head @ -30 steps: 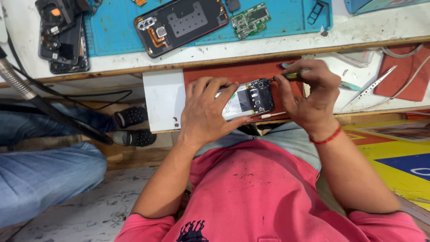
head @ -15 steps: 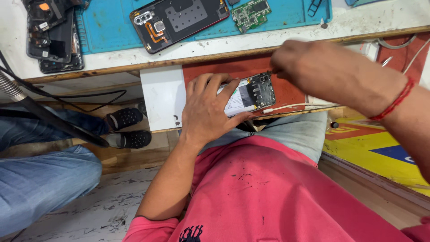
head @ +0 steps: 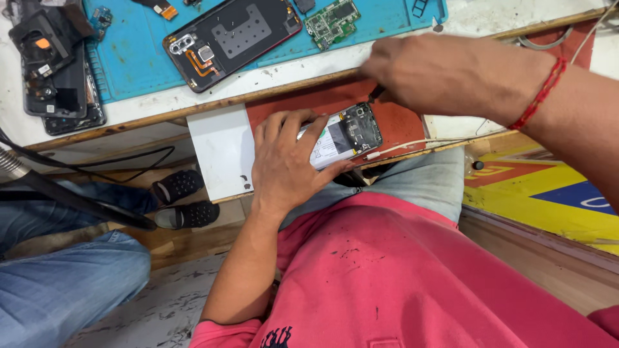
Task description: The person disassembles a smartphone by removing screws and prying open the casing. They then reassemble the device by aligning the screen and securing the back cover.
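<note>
Workbench edge [head: 161, 106] runs above both hands, with a blue mat [head: 129, 51] on it. Below that edge, a red pad [head: 400, 125] carries the opened phone [head: 345, 136] I am working on. My left hand [head: 287, 164] lies flat over the phone's lower half, fingers spread and curled round its sides, pinning it down. My right hand [head: 445, 74] is closed around a dark tool [head: 376, 94] whose tip pokes out just above the phone's top corner; I cannot tell how the fingers sit on it.

Risks, as I judge them: the phone overhangs the pad's near edge toward my lap, so a loosened left grip could let it slide off. The tool tip hovers close to the exposed board, and a slip could gouge a part or nick the pale battery. A white cable [head: 419, 143] trails right of the phone and could snag my right wrist.

Counts: one phone under my hands, one open phone back [head: 232, 38] above the left hand, one green board [head: 332, 22], a dark stack of phone parts [head: 55, 71] far left, two sandals [head: 180, 200] below-left.
</note>
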